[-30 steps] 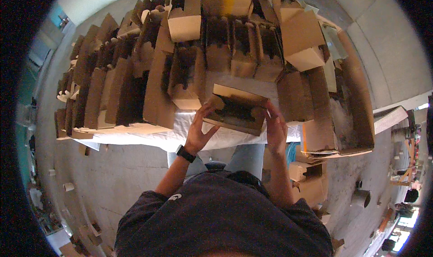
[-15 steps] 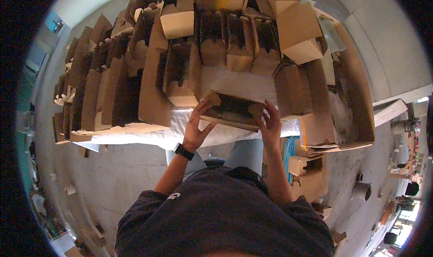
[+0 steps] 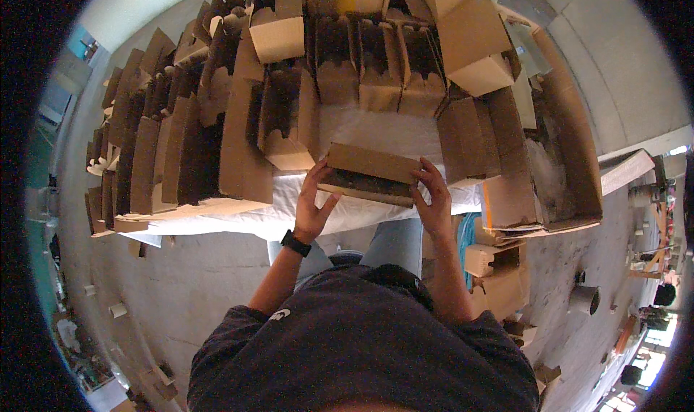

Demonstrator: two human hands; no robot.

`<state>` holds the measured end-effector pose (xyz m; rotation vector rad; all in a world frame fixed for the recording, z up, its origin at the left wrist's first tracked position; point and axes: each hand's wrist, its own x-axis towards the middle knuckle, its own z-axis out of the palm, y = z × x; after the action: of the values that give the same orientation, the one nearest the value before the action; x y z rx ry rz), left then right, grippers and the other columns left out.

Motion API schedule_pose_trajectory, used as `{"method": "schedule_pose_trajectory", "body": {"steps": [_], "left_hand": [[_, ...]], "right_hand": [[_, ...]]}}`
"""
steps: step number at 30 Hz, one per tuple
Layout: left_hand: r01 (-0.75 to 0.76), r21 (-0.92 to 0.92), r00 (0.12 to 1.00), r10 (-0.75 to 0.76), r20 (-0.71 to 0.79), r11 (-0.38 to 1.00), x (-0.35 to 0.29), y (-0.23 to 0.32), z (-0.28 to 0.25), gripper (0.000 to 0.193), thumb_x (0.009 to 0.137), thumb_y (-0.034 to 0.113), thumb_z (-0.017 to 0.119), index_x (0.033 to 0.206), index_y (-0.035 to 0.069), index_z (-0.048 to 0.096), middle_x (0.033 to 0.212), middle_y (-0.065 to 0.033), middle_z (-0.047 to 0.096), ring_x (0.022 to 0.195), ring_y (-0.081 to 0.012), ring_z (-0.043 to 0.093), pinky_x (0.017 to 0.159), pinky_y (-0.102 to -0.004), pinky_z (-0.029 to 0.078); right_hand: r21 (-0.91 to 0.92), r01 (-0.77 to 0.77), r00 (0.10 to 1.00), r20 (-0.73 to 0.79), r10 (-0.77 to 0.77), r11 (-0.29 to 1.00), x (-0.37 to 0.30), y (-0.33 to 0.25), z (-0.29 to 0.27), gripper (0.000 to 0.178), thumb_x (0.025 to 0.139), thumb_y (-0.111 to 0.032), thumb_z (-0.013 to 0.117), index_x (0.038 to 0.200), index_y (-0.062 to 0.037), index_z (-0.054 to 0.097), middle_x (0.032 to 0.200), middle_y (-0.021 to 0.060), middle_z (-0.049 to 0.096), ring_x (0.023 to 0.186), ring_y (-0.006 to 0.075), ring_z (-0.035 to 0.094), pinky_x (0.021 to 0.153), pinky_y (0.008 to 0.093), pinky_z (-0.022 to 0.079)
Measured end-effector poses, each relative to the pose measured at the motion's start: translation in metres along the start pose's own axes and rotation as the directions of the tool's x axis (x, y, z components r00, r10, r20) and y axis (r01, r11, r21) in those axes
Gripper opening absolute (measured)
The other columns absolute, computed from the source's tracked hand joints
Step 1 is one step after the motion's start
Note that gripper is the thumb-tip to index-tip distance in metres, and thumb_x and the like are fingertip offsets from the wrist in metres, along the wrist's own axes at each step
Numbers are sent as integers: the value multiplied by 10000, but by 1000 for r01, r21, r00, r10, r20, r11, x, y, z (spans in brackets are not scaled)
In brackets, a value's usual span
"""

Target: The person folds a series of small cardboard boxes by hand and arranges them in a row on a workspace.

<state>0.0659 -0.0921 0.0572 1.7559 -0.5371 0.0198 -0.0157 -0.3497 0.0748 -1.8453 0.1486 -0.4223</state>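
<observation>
A small brown cardboard box [image 3: 372, 162] hangs between my hands near the table's front edge, its long side running left to right and slightly tilted. Its inside shows as a dark slot below the upper panel. My left hand [image 3: 311, 208] grips the left end, with fingers on top and the thumb along the lower edge. At the right end, my right hand [image 3: 434, 199] holds it in the same way. Just beyond the box lies a white-covered tabletop [image 3: 369, 130]. An upright open carton [image 3: 290, 123] stands beyond my left hand.
Rows of open cartons [image 3: 204, 126] fill the table's left side; several more, including a narrow carton [image 3: 379, 69], stand at the back. A large open box [image 3: 571, 173] sits at the right. Below it are a smaller carton [image 3: 499, 278] and a grey pipe piece [image 3: 583, 299] on the floor.
The box has turned in my hands: its far panel now shows broadly, and the opening has narrowed to a slot. Both hands keep hold of its ends.
</observation>
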Motion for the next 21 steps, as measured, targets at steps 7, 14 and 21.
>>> {"method": "schedule_pose_trajectory", "body": {"steps": [7, 14, 21], "left_hand": [[112, -307, 978, -159, -133, 945, 3, 2, 12, 610, 871, 125, 652, 1385, 57, 331, 1405, -117, 398, 1312, -260, 382, 1058, -363, 332], [155, -308, 970, -203, -131, 939, 6, 0, 13, 604, 872, 106, 648, 1383, 45, 331, 1396, -125, 415, 1312, -245, 383, 1061, -349, 324], [175, -281, 968, -217, -126, 944, 6, -1, 15, 595, 871, 97, 637, 1386, 38, 347, 1396, -124, 418, 1299, -236, 392, 1097, -361, 292]], "right_hand": [[41, -16, 1000, -1, 16, 999, -5, -3, -3, 303, 869, -41, 599, 1169, -82, 613, 1422, 140, 427, 1319, 278, 401, 1060, 390, 357], [159, -45, 999, 8, 45, 986, -7, -3, -5, 281, 930, -114, 542, 1199, -43, 581, 1438, 133, 404, 1349, 269, 348, 1090, 383, 296], [189, -77, 993, 105, 57, 979, -4, 0, -12, 355, 915, -199, 568, 1239, -57, 535, 1482, 134, 329, 1385, 281, 270, 1116, 422, 217]]}}
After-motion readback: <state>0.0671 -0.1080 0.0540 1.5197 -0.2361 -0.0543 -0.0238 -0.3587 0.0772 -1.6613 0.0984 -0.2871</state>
